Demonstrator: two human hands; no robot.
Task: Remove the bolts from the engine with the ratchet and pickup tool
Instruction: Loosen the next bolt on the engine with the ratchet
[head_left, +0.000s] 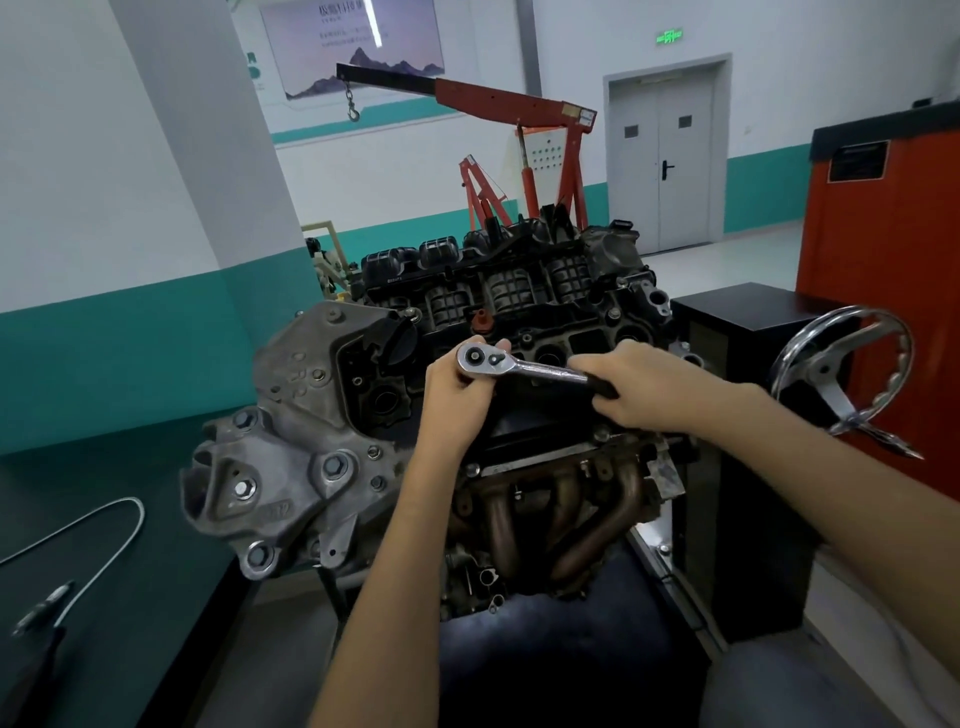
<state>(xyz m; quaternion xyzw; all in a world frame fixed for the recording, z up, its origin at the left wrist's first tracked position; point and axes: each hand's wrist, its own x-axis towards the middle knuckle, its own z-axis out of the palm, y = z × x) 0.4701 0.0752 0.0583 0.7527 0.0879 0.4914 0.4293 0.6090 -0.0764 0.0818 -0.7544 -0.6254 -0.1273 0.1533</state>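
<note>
Two hands hold the ratchet (540, 370) over the engine (322, 426) top at centre, left hand (454, 395) curled round its head, right hand (644, 389) gripping the handle at 3 o'clock; pickup tool (47, 605) lies on the bench (156, 597) at 8 o'clock.

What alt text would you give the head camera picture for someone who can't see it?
A person holds a ratchet over the top of an engine, left hand at its head, right hand gripping the handle. A flexible pickup tool lies on the dark table to the left.
</note>
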